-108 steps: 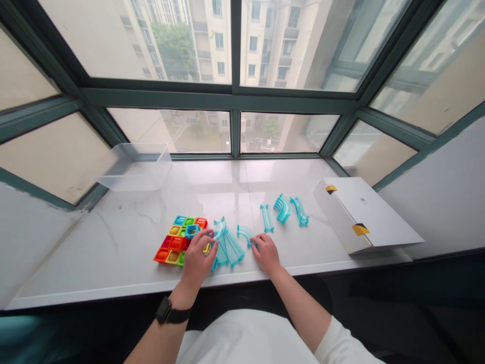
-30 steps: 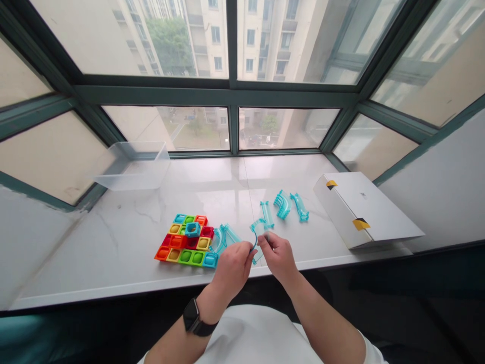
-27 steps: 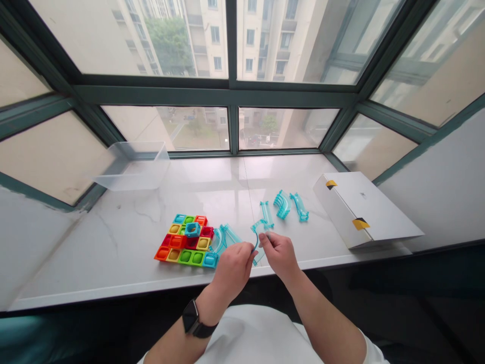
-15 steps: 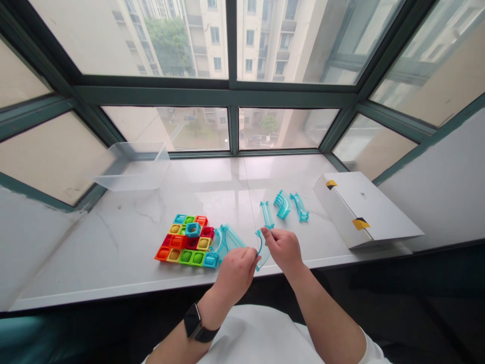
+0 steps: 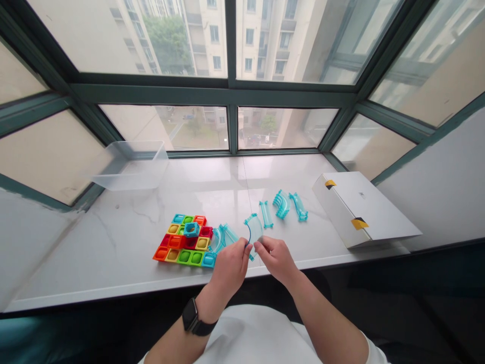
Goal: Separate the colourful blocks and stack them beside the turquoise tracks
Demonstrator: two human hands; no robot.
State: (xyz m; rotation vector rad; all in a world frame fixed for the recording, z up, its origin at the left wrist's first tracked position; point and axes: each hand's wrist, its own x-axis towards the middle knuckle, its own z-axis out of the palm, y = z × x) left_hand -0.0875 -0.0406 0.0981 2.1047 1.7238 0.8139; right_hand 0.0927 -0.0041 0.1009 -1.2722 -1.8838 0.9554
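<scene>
Both my hands pinch one curved clear-blue track piece (image 5: 252,230) and hold it upright above the front of the marble sill. My left hand (image 5: 229,266), with a black watch on its wrist, grips the piece's near end. My right hand (image 5: 276,257) grips the same end from the right. Just left of my hands lies a grid of coloured square blocks (image 5: 184,245) with a blue ring block (image 5: 191,229) on top. A few flat blue track pieces (image 5: 224,236) lie against the grid's right side.
More blue track pieces (image 5: 282,205) lie farther back on the right. A white cardboard box (image 5: 361,210) with yellow tape sits at the right end of the sill. A clear plastic tub (image 5: 131,166) stands at the back left by the window.
Early on, my hands rested on the pieces lying on the sill. Since then both have lifted the curved track piece; over the last second they turned it, and its far end now points up and back.
</scene>
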